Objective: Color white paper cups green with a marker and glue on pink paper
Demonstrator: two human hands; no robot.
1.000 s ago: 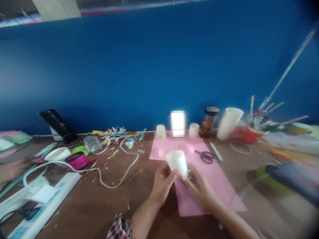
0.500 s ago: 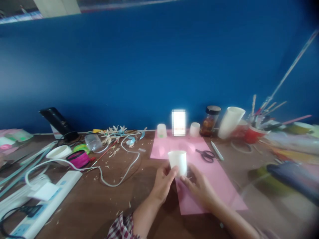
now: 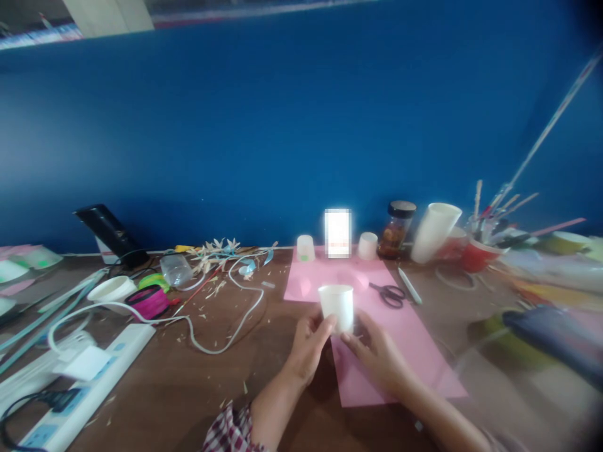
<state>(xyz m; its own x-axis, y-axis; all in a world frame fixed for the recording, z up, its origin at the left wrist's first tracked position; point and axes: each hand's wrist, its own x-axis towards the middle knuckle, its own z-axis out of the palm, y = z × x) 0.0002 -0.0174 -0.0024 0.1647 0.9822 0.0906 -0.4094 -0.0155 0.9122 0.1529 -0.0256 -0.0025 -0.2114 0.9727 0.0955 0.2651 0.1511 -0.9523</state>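
A white paper cup (image 3: 338, 306) is upright between my two hands, its open rim at the top. My left hand (image 3: 315, 339) grips it low on the left, thumb across the front. On the other side, my right hand (image 3: 370, 345) closes on the lower right of the cup with thumb and fingers. Below and behind lies pink paper (image 3: 400, 364). A pair of dark-handled scissors (image 3: 392, 295) rests on that paper, beyond my right hand, and a white pen (image 3: 409, 286) lies to the right of them.
Two small white cups (image 3: 305, 248) flank a glowing, blurred-out screen (image 3: 338, 233) by the blue partition (image 3: 301, 125). A dark-lidded jar (image 3: 397, 230) and a tall white cup (image 3: 436, 232) stand right of it. Leftward are a power strip (image 3: 89, 389), a looping cable (image 3: 207, 350) and scraps.
Both hands keep hold of the cup, almost in the same place. At the far left edge, a blurred hand-like shape beside the pink and white pieces is gone from view.
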